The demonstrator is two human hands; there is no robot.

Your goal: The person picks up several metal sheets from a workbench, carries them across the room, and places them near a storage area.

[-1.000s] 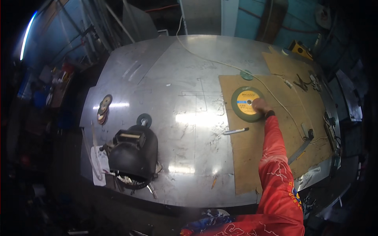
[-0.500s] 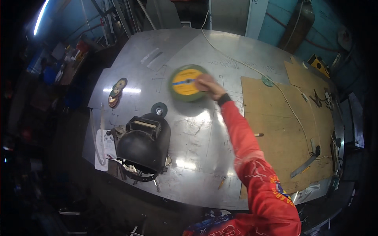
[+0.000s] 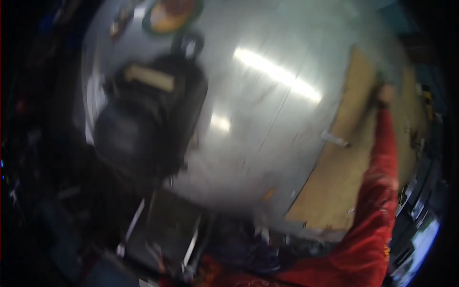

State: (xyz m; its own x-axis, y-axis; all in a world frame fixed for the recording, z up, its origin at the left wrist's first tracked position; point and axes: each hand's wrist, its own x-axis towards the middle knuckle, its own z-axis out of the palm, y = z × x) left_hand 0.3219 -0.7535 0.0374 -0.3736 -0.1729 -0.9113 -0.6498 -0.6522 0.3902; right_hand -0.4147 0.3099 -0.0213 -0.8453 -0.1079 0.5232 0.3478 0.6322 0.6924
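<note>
Your steel bench [image 3: 267,119] fills the blurred view and carries everything. On it, right of the welding helmet [image 3: 143,124], lies the brown board [image 3: 334,182], flat, likely as a work surface. Your right hand [image 3: 385,94] rests at the board's far edge; whether it grips anything you cannot tell. Beyond the helmet sits the green-rimmed disc [image 3: 172,14]. No containers show; your left hand is unseen.

Viewpoint: one head-worn fisheye, looking steeply down over the metal workbench [image 3: 267,124].
Facing: tilted, so the bench top slants; far edge upper left.
Nearness: close above the dark welding helmet [image 3: 143,119] at left.
Right side: wooden board [image 3: 344,167].
Sharpness: heavy motion blur.
</note>
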